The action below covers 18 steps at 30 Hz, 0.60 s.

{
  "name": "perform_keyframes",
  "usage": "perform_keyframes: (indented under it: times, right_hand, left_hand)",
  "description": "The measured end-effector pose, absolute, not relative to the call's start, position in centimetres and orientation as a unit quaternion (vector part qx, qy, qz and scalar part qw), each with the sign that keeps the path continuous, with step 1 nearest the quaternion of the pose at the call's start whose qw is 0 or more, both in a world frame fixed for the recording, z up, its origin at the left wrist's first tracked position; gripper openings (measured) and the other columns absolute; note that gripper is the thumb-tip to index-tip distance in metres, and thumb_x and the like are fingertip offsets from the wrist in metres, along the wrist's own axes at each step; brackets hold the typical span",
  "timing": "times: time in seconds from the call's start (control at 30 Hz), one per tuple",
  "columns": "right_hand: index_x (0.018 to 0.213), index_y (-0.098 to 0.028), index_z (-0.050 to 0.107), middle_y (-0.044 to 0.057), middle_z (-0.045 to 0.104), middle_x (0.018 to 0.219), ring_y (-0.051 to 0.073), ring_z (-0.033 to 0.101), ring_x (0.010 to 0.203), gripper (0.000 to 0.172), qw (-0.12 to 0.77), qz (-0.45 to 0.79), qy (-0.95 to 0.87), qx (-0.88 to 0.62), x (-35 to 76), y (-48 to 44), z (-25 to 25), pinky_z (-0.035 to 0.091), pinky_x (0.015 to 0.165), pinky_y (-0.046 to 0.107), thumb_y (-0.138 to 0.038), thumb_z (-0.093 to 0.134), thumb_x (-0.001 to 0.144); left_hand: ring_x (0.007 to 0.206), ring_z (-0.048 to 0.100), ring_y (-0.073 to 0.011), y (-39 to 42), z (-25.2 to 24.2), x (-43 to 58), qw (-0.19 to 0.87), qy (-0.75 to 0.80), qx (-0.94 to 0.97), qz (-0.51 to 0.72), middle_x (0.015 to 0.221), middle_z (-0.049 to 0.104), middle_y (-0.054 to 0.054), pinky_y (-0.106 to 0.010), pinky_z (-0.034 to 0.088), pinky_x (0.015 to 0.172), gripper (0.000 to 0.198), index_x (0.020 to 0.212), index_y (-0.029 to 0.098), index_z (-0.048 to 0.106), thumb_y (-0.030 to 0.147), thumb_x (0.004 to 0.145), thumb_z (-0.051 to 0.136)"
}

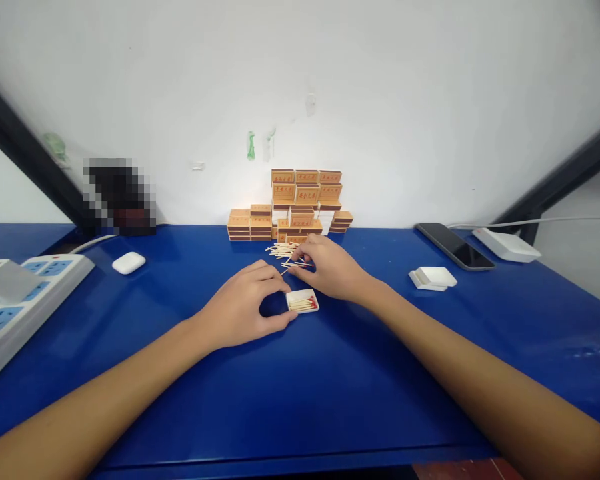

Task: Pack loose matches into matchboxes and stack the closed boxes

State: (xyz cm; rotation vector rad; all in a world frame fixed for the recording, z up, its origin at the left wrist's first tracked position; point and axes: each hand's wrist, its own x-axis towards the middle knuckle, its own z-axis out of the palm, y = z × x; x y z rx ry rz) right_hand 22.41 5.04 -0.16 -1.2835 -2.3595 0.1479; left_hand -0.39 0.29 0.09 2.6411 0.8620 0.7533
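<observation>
Centrally on the desk [330, 387], the left hand [245, 303] has its grip closed on one white tray [303, 301] of red-tipped matches. Just behind, the right hand [330, 267] has its grip pinched on loose matches [281, 251] from one pile before the far-edge matchbox stack [300, 207].

Left hand: the left hand [245, 303] rested on the glossy blue tabletop [330, 393], thumb and forefinger pinching the left edge of the small white cardboard tray [303, 301], which held red-tipped matches.
Right hand: the right hand [330, 267] lay just behind the tray, its fingertips closed on a few of the loose pale wooden matchsticks [281, 250].
Behind: the stacked orange-brown matchboxes [300, 200] stood against the white wall.
Left side: a white oval earbud case [129, 262] and a white power strip with blue sockets [25, 293].
Right side: empty white trays [433, 277], a black smartphone [454, 245] and a flat white box [506, 244].
</observation>
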Motion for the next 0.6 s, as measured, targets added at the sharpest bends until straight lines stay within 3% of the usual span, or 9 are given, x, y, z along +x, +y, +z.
perform_keyframes:
  times: [0.2,0.47,0.6]
  right_hand:
    - [0.087,-0.017,0.067,0.009,0.065,0.097,0.022,0.06,0.093,0.01,0.168,0.081,-0.867,-0.462,22.7,4.9,0.6,0.047,0.083,0.034,-0.015,0.064,0.096]
    - [0.089,-0.018,0.064,0.01,0.064,0.098,0.021,0.058,0.085,0.009,0.104,0.076,-0.886,-0.446,25.0,3.3,1.8,0.045,0.075,0.033,-0.018,0.06,0.096]
    - [0.094,-0.02,0.066,0.007,0.065,0.098,0.021,0.059,0.086,0.007,0.12,0.103,-0.882,-0.444,26.4,3.2,2.8,0.045,0.076,0.033,-0.022,0.06,0.096]
  left_hand:
    - [0.095,0.064,-0.0243,0.5,0.2,-0.4,0.127,0.304,0.909,0.254,0.102,0.072,-0.007,-0.043,0.056,0.088,0.025,0.109,0.021,0.076,0.038,0.091,0.076]
    - [0.096,0.064,-0.024,0.4,0.2,-0.5,0.127,0.304,0.909,0.255,0.103,0.072,-0.007,-0.043,0.056,0.09,0.026,0.11,0.021,0.076,0.039,0.091,0.075]
    - [0.097,0.064,-0.0247,0.5,0.2,-0.5,0.124,0.302,0.909,0.258,0.103,0.072,-0.007,-0.044,0.056,0.09,0.025,0.109,0.021,0.076,0.038,0.091,0.075]
